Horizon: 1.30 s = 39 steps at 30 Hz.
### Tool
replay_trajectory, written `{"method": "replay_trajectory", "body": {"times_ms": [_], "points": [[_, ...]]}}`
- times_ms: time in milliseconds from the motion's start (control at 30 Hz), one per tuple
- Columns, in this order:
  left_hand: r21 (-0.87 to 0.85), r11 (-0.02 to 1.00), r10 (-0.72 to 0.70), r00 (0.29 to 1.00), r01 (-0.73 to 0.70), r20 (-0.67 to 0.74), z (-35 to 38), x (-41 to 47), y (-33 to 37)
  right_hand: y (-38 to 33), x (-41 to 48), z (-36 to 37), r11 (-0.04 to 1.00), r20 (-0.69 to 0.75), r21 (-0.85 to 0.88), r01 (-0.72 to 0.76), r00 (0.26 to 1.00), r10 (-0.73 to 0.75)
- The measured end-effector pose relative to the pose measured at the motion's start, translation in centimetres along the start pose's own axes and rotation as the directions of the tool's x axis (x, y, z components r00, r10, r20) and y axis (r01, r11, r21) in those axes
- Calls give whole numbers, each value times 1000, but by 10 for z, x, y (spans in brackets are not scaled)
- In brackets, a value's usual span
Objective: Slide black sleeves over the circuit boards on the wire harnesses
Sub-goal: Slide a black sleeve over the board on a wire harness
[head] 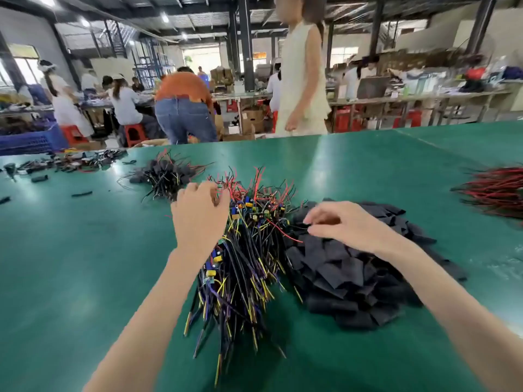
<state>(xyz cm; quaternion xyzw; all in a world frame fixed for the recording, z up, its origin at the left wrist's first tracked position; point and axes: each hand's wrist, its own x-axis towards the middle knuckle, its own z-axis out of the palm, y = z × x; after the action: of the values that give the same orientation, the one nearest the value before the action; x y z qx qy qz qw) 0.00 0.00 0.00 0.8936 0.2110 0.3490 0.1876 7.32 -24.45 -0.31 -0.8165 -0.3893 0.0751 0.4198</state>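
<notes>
A big pile of wire harnesses (243, 258) with small circuit boards and red, yellow and black wires lies in the middle of the green table (85, 250). To its right lies a heap of flat black sleeves (348, 273). My left hand (198, 213) reaches into the far left side of the harness pile, fingers curled among the red wires; what it holds is hidden. My right hand (339, 224) hovers over the near-left part of the sleeve heap, fingers loosely curled, thumb and forefinger close together, nothing plainly between them.
A smaller pile of sleeved harnesses (164, 174) sits farther back on the left. Loose sleeves and parts (70, 165) lie scattered at the far left. A bundle of red and black wires (495, 190) lies at the right edge. People stand and work beyond the table.
</notes>
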Motion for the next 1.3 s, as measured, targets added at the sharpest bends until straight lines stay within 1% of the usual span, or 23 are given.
{"method": "replay_trajectory", "body": {"times_ms": [33, 67, 100, 133, 167, 233, 300, 367, 433, 567, 633, 733, 800, 833, 900, 933, 1000, 1067, 1100, 1133, 1167, 1233, 1300], "points": [[114, 993, -23, 999, 19, 37, 7, 4, 0, 7, 12, 1, 986, -31, -161, -44, 999, 39], [236, 971, -41, 997, 24, 65, 14, 7, 0, 11, 20, 2, 938, -30, -333, -98, 995, 94], [304, 952, -59, 993, 26, 102, 21, 11, -3, 20, 27, 4, 890, 10, -442, -113, 991, 130], [324, 945, -84, 989, 41, 119, 24, 12, -4, 28, 29, 10, 848, 50, -514, -133, 982, 184], [321, 946, -81, 990, 41, 113, 28, 16, -7, 36, 28, 16, 835, 69, -533, -138, 976, 206], [276, 960, -70, 994, 43, 89, 29, 19, -11, 49, 21, 28, 836, 24, -525, -158, 979, 201], [155, 985, -83, 996, 77, 34, 23, 21, -7, 58, 16, 38, 828, -29, -543, -143, 988, 152], [12, 990, -138, 990, 138, -8, 16, 25, 0, 62, 14, 45, 890, -88, -439, -124, 992, 95], [-51, 987, -152, 988, 151, -26, 9, 30, 6, 62, 12, 45, 948, -211, -300, -102, 977, 38], [-72, 986, -147, 989, 148, 15, 3, 39, 15, 64, 12, 41, 973, -452, -184, -137, 891, 40], [-174, 971, -156, 986, 165, 61, 5, 40, 20, 65, 11, 39, 983, -542, -107, -150, 838, 69], [-453, 862, -173, 972, 228, 161, 4, 37, 33, 67, 9, 35, 994, -605, 2, -109, 791, 88], [-498, 833, -162, 967, 241, 197, 1, 39, 37, 67, 8, 34, 993, -616, 97, -71, 779, 116], [-504, 826, -135, 957, 251, 256, 0, 41, 37, 67, 8, 33, 987, -618, 152, -48, 774, 133], [-564, 767, -47, 903, 306, 426, -3, 47, 37, 68, 7, 34, 983, -616, 185, -20, 777, 131], [-580, 758, -19, 898, 300, 440, -5, 50, 38, 68, 6, 34, 984, -609, 176, -11, 784, 117], [-608, 758, -39, 947, 235, 318, -5, 56, 37, 68, 5, 36, 989, -594, 146, 4, 800, 85], [-690, 694, -40, 968, 204, 247, -6, 58, 39, 67, 4, 39, 994, -587, 110, 20, 808, 48], [-704, 693, -30, 983, 153, 183, -6, 59, 40, 66, 4, 40, 996, -585, 85, 27, 811, 28], [-694, 716, -34, 997, 74, 72, -7, 61, 42, 65, 4, 40, 997, -585, 62, 37, 811, 6], [-691, 722, -46, 998, 12, -31, -7, 64, 43, 64, 5, 41, 998, -585, 48, 50, 811, -12], [-743, 668, -45, 994, -46, -102, -15, 67, 50, 63, 4, 42, 997, -584, 51, 64, 811, -23], [-714, 682, -14, 973, -159, -229, -24, 68, 58, 62, 4, 43, 994, -578, 87, 59, 816, 2]]}}
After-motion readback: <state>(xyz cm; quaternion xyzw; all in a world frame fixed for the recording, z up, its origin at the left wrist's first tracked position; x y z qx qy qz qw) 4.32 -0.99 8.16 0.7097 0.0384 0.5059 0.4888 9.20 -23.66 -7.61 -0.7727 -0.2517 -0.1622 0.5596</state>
